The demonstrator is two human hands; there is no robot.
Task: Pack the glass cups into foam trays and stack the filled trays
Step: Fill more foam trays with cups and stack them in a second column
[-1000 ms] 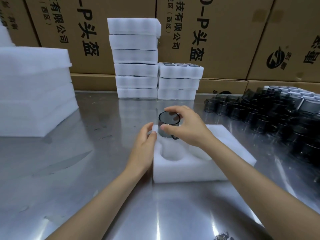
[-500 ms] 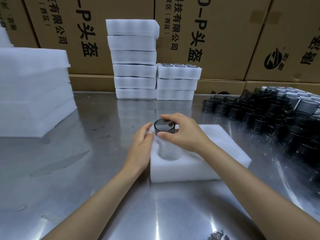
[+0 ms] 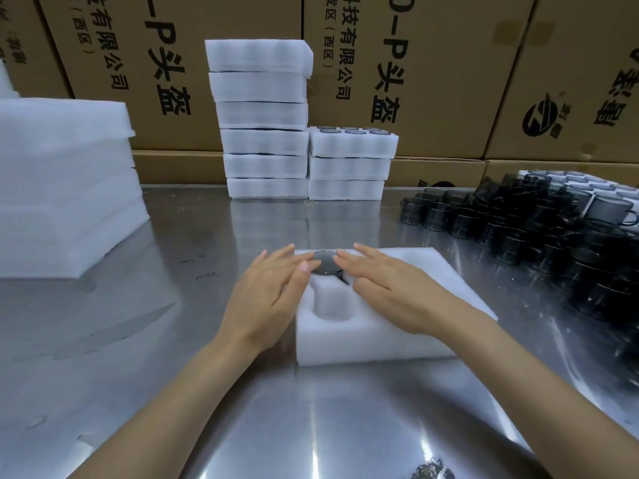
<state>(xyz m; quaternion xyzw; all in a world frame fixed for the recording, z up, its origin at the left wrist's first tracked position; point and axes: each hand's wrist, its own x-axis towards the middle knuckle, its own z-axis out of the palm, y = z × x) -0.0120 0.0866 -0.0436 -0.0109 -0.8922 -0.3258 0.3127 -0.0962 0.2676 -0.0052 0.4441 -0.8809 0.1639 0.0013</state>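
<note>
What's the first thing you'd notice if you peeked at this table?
Right in the middle, a left hand and a right hand press a dark glass cup down into a white foam tray on the shiny metal table. At the right edge sits a big crowd of dark cups, and at the back two stacks of foam trays stand against brown cardboard boxes.

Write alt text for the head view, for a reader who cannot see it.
Two open hands, left hand and right hand, flank a dark glass cup seated in a white foam tray on a steel table. Filled tray stacks stand behind; loose glass cups lie right.
</note>
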